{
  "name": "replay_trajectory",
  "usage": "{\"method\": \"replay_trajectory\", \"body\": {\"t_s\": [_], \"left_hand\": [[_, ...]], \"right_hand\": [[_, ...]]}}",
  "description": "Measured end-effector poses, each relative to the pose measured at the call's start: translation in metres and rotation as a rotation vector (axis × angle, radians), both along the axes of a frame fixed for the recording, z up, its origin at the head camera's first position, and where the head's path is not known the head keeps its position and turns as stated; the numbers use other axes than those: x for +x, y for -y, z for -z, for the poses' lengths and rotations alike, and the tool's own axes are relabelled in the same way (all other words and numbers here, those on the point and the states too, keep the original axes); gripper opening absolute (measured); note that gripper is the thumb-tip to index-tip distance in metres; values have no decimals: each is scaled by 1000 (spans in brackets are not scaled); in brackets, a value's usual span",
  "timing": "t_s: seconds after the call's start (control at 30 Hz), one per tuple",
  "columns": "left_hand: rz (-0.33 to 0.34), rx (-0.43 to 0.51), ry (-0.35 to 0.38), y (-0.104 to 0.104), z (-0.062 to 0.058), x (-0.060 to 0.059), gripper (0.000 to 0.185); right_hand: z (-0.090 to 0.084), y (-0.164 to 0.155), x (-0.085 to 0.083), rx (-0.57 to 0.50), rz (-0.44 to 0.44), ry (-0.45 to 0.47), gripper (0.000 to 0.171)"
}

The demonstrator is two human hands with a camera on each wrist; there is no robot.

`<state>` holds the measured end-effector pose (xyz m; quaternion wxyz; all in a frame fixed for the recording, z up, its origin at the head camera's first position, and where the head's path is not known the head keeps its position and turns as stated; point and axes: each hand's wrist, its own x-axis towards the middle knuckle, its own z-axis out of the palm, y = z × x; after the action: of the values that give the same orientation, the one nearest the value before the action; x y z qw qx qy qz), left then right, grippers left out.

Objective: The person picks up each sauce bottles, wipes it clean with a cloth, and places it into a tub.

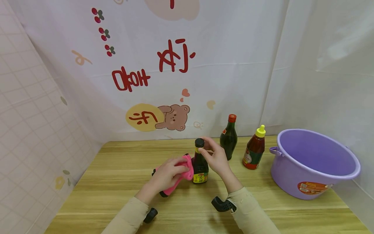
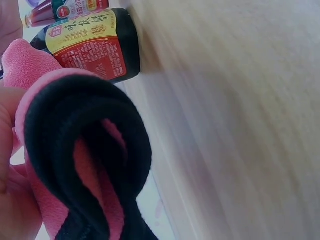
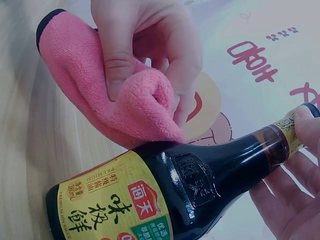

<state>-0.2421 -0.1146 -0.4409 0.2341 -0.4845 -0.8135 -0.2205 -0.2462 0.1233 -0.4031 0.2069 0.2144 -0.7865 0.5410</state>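
A dark soy sauce bottle (image 1: 200, 167) with a yellow label stands upright on the table. Around its neck, just below the black cap, my right hand (image 1: 215, 155) grips with thumb and fingers; the right wrist view shows the thumb on the neck label (image 3: 289, 131). My left hand (image 1: 170, 172) pinches a bunched pink cloth (image 3: 137, 107) with black edging, and the cloth touches the bottle's shoulder. In the left wrist view the folded black edge (image 2: 90, 115) fills the front, with the bottle's back label (image 2: 90, 45) behind it.
Behind the right hand stands a green glass bottle (image 1: 229, 139) with a red cap. A red sauce bottle (image 1: 253, 152) with a yellow nozzle top is to its right. At the table's right side sits a purple bucket (image 1: 287, 175). A white printed curtain (image 1: 233, 81) hangs behind the wooden table (image 1: 117, 182).
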Motion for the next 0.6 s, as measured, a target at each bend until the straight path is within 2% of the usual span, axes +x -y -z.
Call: {"method": "replay_trajectory", "body": {"t_s": [0.4,0.6], "left_hand": [[-13,-50,2,2,8,2,23],[-22,-93,-2,1,17,0,20]], "right_hand": [[0,0,0,7,5,-10,37],[0,1,0,5,6,-9,37]]}}
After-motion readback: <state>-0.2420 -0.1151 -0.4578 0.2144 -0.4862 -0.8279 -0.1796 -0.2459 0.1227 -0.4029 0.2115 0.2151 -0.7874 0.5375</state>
